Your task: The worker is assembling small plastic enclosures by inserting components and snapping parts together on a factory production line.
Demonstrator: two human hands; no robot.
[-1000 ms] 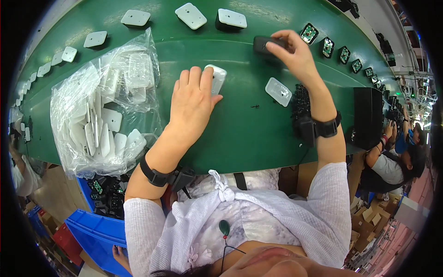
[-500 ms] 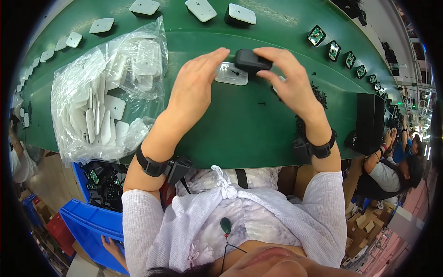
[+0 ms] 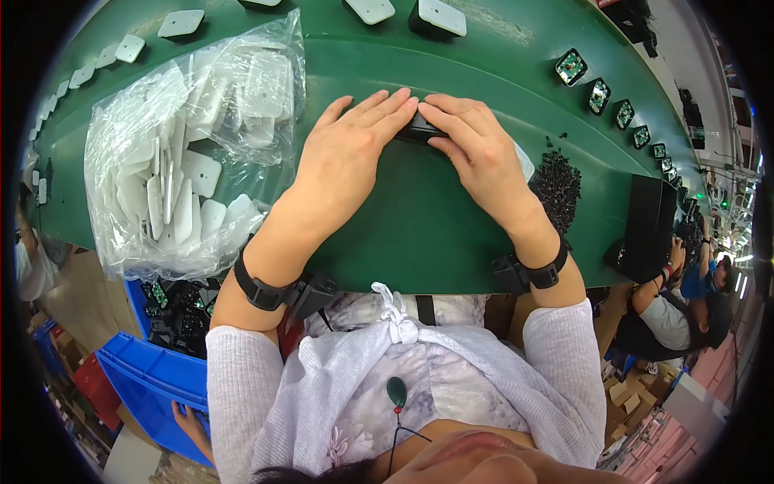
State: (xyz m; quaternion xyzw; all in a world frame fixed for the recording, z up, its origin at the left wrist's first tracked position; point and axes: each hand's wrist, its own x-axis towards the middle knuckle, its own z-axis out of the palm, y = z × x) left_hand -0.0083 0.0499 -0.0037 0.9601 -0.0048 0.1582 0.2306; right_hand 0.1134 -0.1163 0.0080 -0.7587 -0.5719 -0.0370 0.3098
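Observation:
Both of my hands press down on a small black housing (image 3: 419, 127) lying on the green conveyor belt (image 3: 403, 234). My left hand (image 3: 347, 157) covers its left side with flat fingers. My right hand (image 3: 476, 153) covers its right side, and a white edge shows beside that hand's outer side. Most of the black part is hidden under my fingers. Each wrist wears a black strap.
A clear plastic bag (image 3: 173, 173) of white flat covers lies left of my hands. White covers and black parts (image 3: 439, 18) ride the belt's far side, small green-faced modules (image 3: 597, 93) at right. A pile of small black bits (image 3: 556, 179) lies right. A blue bin (image 3: 153, 379) stands below left.
My right hand brought the black part from the far right of the belt toward me; the left hand joined it with the white cover. Both hands now press flat on it.

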